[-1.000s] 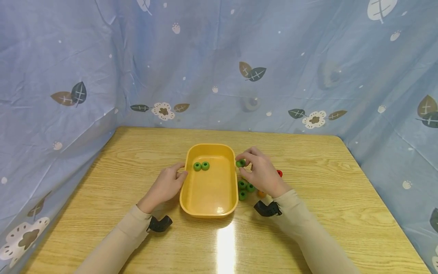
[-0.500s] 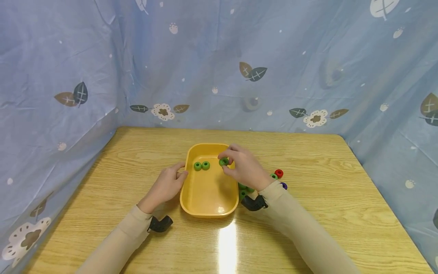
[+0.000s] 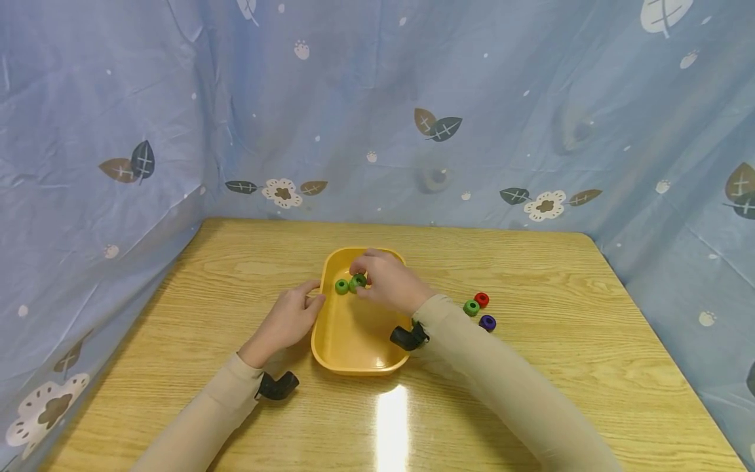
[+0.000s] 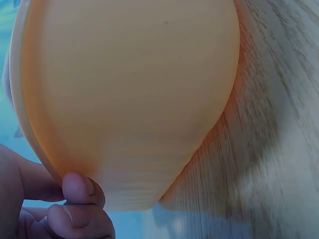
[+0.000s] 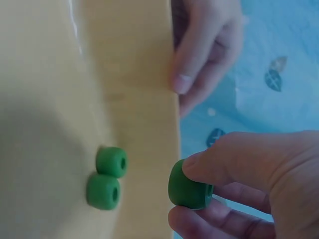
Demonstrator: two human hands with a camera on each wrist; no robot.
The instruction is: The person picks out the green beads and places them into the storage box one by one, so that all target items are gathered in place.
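My right hand (image 3: 392,285) is above the far part of the yellow tray (image 3: 354,337), pinching a green bead (image 5: 188,186) between thumb and fingers. Below it, two more green beads with holes (image 5: 103,191) lie side by side on the tray floor, near its left wall. In the head view the held bead partly covers one of them. At the tray's left rim, my left hand (image 3: 289,318) grips the edge, its curled fingers showing against the outer wall in the left wrist view.
Right of the tray, a red bead (image 3: 482,299), a green bead (image 3: 471,307) and a purple bead (image 3: 487,322) lie on the wooden table (image 3: 560,314). My right wrist and sleeve hide other beads beside the tray. A blue patterned cloth (image 3: 377,131) hangs behind the table.
My right hand has carried the green bead leftward from beside the tray, over its right rim, to above the two beads inside. The left hand has stayed at the rim.
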